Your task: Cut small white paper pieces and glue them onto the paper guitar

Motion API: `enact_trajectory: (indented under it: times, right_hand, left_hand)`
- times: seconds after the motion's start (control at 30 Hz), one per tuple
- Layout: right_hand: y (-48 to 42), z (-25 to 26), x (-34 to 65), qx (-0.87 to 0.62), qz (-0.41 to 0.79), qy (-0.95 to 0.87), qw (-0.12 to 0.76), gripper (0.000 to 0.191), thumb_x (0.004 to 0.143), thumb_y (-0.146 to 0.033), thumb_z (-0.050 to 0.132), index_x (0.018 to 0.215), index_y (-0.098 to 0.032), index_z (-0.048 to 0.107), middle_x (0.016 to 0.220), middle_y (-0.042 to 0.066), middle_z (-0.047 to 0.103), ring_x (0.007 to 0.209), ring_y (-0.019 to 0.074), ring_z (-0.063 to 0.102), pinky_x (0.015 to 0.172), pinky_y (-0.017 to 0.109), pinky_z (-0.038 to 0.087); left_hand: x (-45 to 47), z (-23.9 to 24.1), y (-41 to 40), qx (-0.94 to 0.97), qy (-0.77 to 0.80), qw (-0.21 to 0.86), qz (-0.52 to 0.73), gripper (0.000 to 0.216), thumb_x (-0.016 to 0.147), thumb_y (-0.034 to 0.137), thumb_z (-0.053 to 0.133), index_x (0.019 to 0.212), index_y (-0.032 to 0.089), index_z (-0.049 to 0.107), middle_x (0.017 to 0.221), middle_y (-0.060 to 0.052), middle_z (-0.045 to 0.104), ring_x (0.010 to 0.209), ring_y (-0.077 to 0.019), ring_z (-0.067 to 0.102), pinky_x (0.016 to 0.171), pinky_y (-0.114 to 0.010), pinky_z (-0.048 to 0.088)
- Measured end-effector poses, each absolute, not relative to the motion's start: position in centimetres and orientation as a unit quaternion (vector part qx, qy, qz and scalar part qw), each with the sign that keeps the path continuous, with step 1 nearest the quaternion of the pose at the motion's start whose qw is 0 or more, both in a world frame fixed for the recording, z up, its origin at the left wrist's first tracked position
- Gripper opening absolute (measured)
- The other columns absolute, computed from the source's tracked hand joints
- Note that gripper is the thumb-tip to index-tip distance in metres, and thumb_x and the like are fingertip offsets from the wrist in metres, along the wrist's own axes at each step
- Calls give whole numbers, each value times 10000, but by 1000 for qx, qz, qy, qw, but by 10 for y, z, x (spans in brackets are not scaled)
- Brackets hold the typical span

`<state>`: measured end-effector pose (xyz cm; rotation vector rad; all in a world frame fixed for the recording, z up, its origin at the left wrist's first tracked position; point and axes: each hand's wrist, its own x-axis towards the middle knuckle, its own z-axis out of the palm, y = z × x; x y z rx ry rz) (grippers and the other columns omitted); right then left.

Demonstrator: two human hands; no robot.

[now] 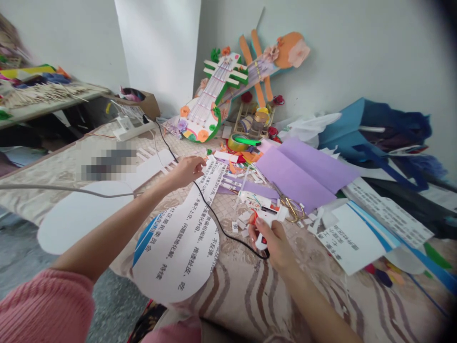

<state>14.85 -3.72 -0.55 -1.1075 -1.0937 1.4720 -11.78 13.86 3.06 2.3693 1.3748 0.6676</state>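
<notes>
My right hand (271, 238) is wrapped round a white and orange hot glue gun (262, 241), whose black cord (223, 229) loops left across the table. In front of me lies a lute-shaped white board (178, 252) with printed characters and a blue edge. My left hand (191, 170) is beside the upper end of its neck, fingers curled and pinched together; whatever is between them is too small to make out. Left of my forearm lies a second, plain white lute-shaped cutout (80, 214) with strips sticking out from its neck.
Two decorated paper lutes (214, 95) lean against the wall. Scissors (291, 207), purple card (307, 166), tape (239, 142) and paper scraps lie beyond my hands. Printed sheets (352, 236) and a blue bag (344, 126) are at right. A power strip (134, 128) stands back left.
</notes>
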Motion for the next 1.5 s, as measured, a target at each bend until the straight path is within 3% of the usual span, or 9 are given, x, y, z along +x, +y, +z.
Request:
enact_trajectory:
  times: [0.2, 0.4, 0.5, 0.7, 0.9, 1.03, 1.27, 1.5]
  right_hand:
    - [-38, -4, 147, -436, 627, -411, 498, 339, 849, -517, 605, 881, -181, 579, 529, -57, 500, 390, 78, 446, 374, 195, 337]
    - [-38, -2, 145, -407, 659, -350, 528, 294, 842, -482, 623, 896, -194, 596, 577, -45, 505, 429, 82, 440, 376, 193, 386]
    - [-39, -3, 144, -408, 661, -351, 522, 294, 835, -481, 631, 893, -194, 605, 583, -44, 503, 435, 85, 444, 372, 197, 398]
    - [-39, -6, 141, -413, 658, -364, 514, 309, 835, -495, 625, 895, -192, 609, 577, -46, 508, 415, 80, 442, 367, 196, 395]
    - [-39, -6, 141, -407, 662, -363, 514, 291, 842, -482, 621, 890, -196, 607, 569, -50, 502, 406, 73, 447, 371, 187, 386]
    - [-41, -2, 139, -401, 672, -348, 517, 291, 827, -478, 639, 896, -197, 607, 593, -44, 501, 421, 72, 427, 368, 184, 383]
    - [-41, 1, 135, -396, 674, -338, 525, 297, 804, -472, 672, 876, -188, 627, 600, -37, 493, 461, 74, 431, 372, 169, 393]
    - [-42, -2, 137, -390, 670, -354, 524, 289, 843, -468, 639, 885, -182, 637, 583, -41, 498, 437, 58, 415, 372, 161, 393]
  left_hand:
    - [-111, 32, 138, 843, 453, 181, 229, 226, 767, 255, 565, 965, 161, 619, 811, -34, 643, 726, -162, 598, 685, -259, 444]
    - [-122, 23, 132, 832, 477, 211, 190, 207, 818, 238, 507, 983, 136, 580, 923, -72, 635, 574, -116, 603, 638, -258, 432]
    - [-131, 22, 130, 827, 486, 225, 172, 212, 829, 254, 511, 1005, 152, 573, 878, -46, 644, 506, -103, 576, 628, -262, 427]
    - [-131, 17, 129, 849, 425, 200, 240, 233, 867, 311, 502, 1049, 166, 518, 891, -68, 643, 811, -180, 622, 706, -271, 445]
    - [-133, 8, 123, 843, 415, 257, 227, 204, 908, 294, 446, 1078, 185, 471, 869, -25, 620, 547, -105, 589, 606, -244, 424]
    - [-148, 9, 125, 837, 436, 287, 164, 236, 890, 276, 478, 1105, 178, 484, 730, 1, 622, 443, -93, 505, 512, -225, 371]
    - [-152, 12, 132, 885, 431, 128, 123, 240, 870, 214, 490, 1090, 159, 569, 920, -72, 645, 754, -160, 605, 690, -256, 418]
    - [-129, 21, 142, 891, 441, 92, 59, 262, 816, 105, 499, 1047, 129, 622, 883, -78, 663, 771, -179, 607, 681, -255, 417]
